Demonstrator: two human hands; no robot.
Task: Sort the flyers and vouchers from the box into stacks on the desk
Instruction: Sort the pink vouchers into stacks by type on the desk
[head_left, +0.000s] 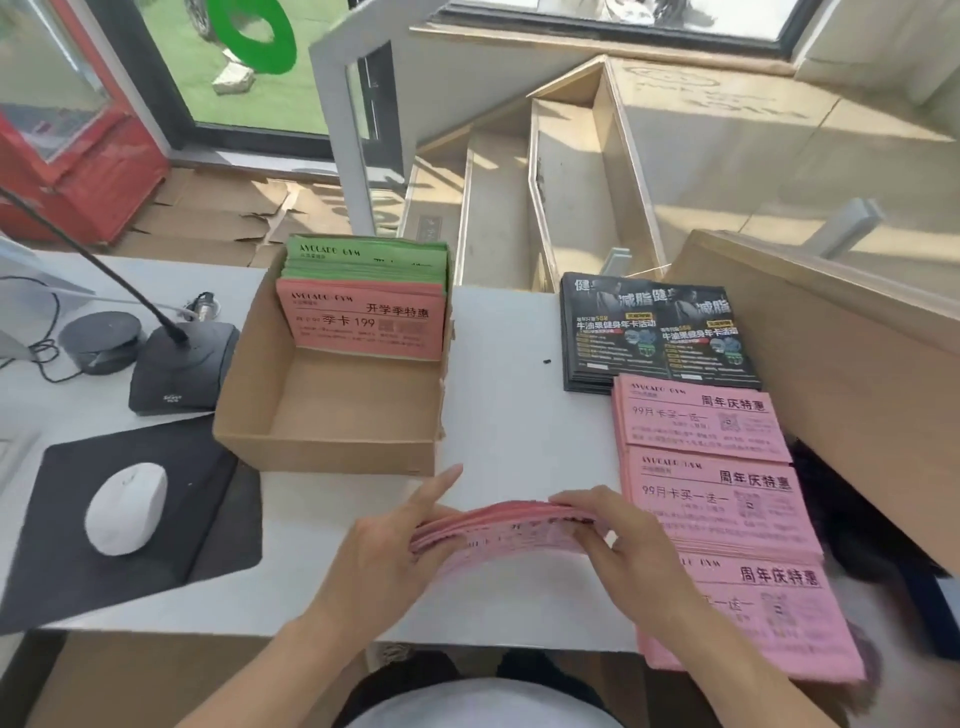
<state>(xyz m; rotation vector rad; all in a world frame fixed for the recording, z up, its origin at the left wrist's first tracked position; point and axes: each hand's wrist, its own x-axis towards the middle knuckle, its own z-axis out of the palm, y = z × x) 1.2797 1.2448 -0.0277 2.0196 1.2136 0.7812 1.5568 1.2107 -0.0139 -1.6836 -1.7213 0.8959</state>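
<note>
- Head view: bundle of pink vouchers (498, 535) held on edge over desk (498, 374), near front edge, left hand (384, 551) and right hand (618, 540) clamped on its ends.
- Risk: fanned sheets could slip from a loose grip and mix with pink stacks (711, 467) just beside.
- Box (327, 447) holds more.

Bright daylight scene, sun came in from the windows (613, 15) at top and the glass door (228, 62) upper left. Hard sunlit patches and slanted shadows fell across the wooden steps (571, 171) and panels upper right, nearly blown out there. The desk (498, 364) was evenly lit and a bit washed out, with soft shadows under the cardboard box (322, 447) and mouse (126, 508). Strong wide-angle distortion: straight edges bowed toward the corners. Overall soft, compression smear visible; small print on the pink stacks (727, 499) unreadable, large characters legible. Motion blur on the held pink bundle (498, 535) and both hands' fingertips. Bottom edge dark and out of focus.
</note>
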